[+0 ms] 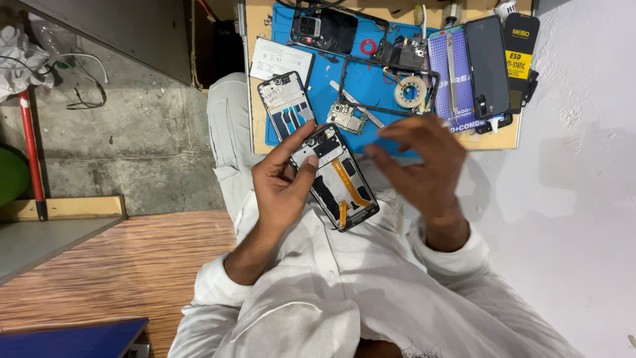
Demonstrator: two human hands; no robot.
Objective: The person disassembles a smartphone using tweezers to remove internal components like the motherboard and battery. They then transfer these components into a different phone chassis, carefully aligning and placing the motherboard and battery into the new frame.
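My left hand [281, 182] grips an opened phone body [336, 178] with its back off, showing an orange flex cable and black parts inside. It is held over my lap, just below the work board. My right hand [424, 162] hovers to the right of the phone, fingers loosely curled and holding nothing that I can see. On the blue mat [371, 79] above lie a small circuit board [346, 118], a second phone frame [286, 105], an empty black frame [387, 83] and metal tweezers [358, 105].
A roll of tape [411, 91], a dark phone [487, 66], a purple tool case [445, 63] and a white card [281, 59] sit on the board. A grey concrete floor lies to the left, with a red pole [30, 149]. Wooden planking is at lower left.
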